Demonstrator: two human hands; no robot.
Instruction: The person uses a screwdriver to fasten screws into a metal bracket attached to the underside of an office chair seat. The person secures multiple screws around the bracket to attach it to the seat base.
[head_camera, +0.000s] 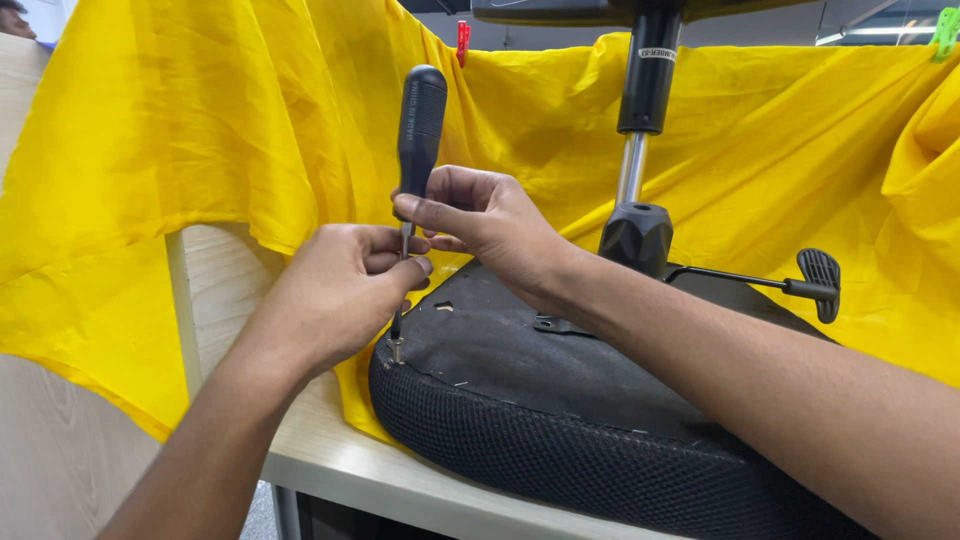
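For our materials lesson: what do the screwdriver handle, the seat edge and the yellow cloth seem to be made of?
Screwdriver handle: probably black plastic or rubber, matt with fine ribbing. Seat edge: black woven mesh fabric, an open weave showing. Yellow cloth: thin woven fabric, slightly shiny, creased and draping in folds; the fibre cannot be told.

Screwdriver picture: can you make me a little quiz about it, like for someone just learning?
1. True or false: both hands touch the screwdriver.
2. What colour is the cloth behind the chair seat? A red, B yellow, C blue.
3. Which hand pinches the metal shaft low down?

Key: 1 true. 2 B. 3 the left hand; the right hand is by the handle's base.
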